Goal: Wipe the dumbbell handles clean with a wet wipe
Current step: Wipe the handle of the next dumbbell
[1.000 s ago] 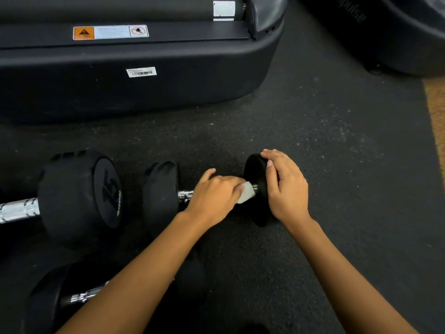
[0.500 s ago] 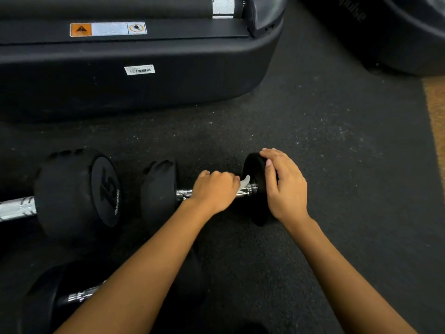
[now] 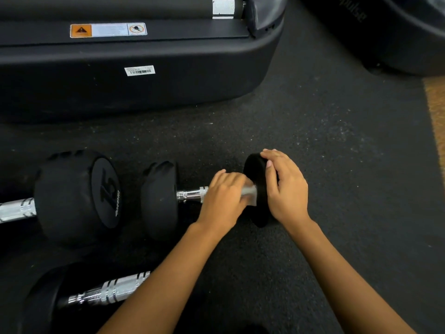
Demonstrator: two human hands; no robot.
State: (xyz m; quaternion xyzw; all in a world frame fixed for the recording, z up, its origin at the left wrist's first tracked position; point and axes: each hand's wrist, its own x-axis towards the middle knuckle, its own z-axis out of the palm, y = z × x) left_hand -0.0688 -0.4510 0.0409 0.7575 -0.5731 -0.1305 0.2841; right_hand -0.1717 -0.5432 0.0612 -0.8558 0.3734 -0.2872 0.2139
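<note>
A small black dumbbell [image 3: 160, 201] lies on the floor mat with its chrome handle [image 3: 191, 195] running left to right. My left hand [image 3: 222, 201] is wrapped around the right part of the handle with a white wet wipe [image 3: 249, 192] pressed under its fingers. The wipe shows only as a pale patch next to the right weight head [image 3: 256, 189]. My right hand [image 3: 285, 189] clasps that right head from above and from the outer side.
A bigger dumbbell marked 15 [image 3: 77, 198] lies to the left, and another dumbbell [image 3: 108, 291] lies near the bottom left. A black treadmill base [image 3: 144, 80] stands behind. Another black machine [image 3: 397, 32] fills the top right. Black rubber mat [image 3: 337, 153] spreads to the right.
My left hand has slid along the handle toward the right head and twisted with the wipe. The right hand has stayed on the head.
</note>
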